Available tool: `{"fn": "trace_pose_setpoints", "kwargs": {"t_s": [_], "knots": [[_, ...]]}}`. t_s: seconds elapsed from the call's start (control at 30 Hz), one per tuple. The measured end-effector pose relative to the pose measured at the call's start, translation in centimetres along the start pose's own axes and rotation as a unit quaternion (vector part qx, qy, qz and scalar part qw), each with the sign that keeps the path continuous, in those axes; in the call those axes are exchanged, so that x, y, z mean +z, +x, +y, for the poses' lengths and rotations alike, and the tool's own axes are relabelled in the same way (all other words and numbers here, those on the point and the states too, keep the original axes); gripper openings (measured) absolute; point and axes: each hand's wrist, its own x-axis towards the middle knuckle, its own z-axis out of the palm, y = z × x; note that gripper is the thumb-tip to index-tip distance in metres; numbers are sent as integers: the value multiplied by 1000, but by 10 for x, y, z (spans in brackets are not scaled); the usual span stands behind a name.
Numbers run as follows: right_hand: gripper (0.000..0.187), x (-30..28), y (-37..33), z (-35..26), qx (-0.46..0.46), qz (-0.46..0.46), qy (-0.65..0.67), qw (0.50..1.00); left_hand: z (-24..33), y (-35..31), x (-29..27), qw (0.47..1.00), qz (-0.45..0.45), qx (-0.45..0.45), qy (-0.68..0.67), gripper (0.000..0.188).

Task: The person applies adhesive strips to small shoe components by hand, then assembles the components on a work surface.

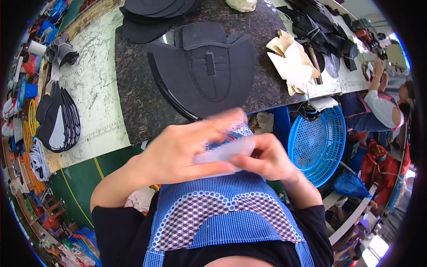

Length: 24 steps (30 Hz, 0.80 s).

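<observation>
In front of my apron, both hands meet around a thin whitish, semi-translucent piece (216,154), whose exact kind I cannot make out. My left hand (180,149) pinches it with the thumb along its lower edge, and its fingers are blurred by motion. Closed on the other end, my right hand (267,155) has its thumb pressed against the piece. Just beyond them lies a stack of black padded shoe uppers (207,71), spread flat with stitched lines and a slot in the middle. Neither hand touches that stack.
The uppers lie on a dark speckled stone slab (133,98). More black pieces (153,18) are stacked behind, and others (58,120) stand at left. Cream paper scraps (293,62) lie right. A blue plastic basket (338,147) sits beside the table; a co-worker (378,107) is at far right.
</observation>
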Motion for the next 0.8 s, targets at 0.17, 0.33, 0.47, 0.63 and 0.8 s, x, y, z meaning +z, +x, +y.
{"fn": "trace_pose_setpoints", "kwargs": {"t_s": [0.17, 0.33, 0.47, 0.63, 0.8], "knots": [[26, -29, 23, -22, -154, 82, -12, 985, -17, -6, -33, 951, 146, -81, -259, 80], [29, -46, 76, -35, -158, 160, -273, 936, -64, 22, -43, 970, 210, -85, -83, 41], [28, -44, 84, -34, -139, 183, -351, 908, -60, 23, -44, 976, 183, -115, -9, 21], [33, -44, 79, -58, -178, 254, -631, 711, -47, 18, -57, 947, 147, -128, 255, 14], [90, 5, 72, -9, -246, 21, -662, 708, -46, 59, -85, 914, 143, -38, 377, 16]]}}
